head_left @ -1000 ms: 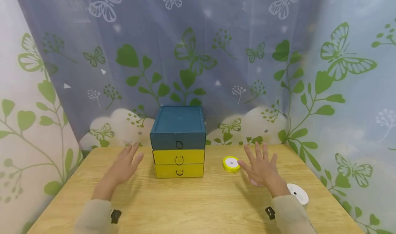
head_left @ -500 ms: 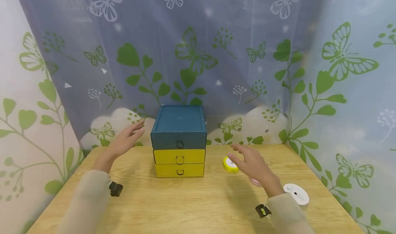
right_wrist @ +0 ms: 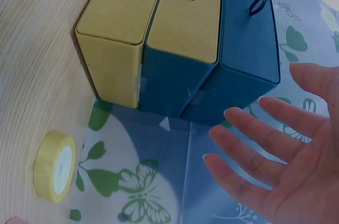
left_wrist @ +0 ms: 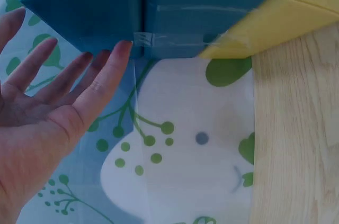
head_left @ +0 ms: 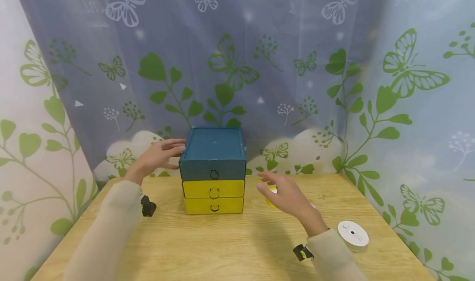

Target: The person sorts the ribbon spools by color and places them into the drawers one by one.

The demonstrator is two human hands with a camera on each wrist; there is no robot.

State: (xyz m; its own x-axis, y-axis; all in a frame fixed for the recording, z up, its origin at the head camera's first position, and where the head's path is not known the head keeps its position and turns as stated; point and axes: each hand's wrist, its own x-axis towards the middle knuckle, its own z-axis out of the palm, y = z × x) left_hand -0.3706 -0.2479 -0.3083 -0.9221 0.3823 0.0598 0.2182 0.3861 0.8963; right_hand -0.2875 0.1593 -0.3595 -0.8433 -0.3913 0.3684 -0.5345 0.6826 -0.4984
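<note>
Three-drawer stack (head_left: 212, 165) is sitting near the back edge of the worktop (head_left: 208, 244), left hand (head_left: 157, 155) and right hand (head_left: 287, 196) flanking it on head cam. Left wrist: loose fingers (left_wrist: 103, 83) are grasping nothing, contact unclear. Right wrist: spread fingers (right_wrist: 265, 133), also empty. I'd be matching palm heights.

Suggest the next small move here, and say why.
Probably bring the right grip inward to the right side of the blue top box. The left grip is at the box's left side, though contact is unclear, while the right one, fingers apart and holding nothing, has a visible gap to the opposite side.
</note>
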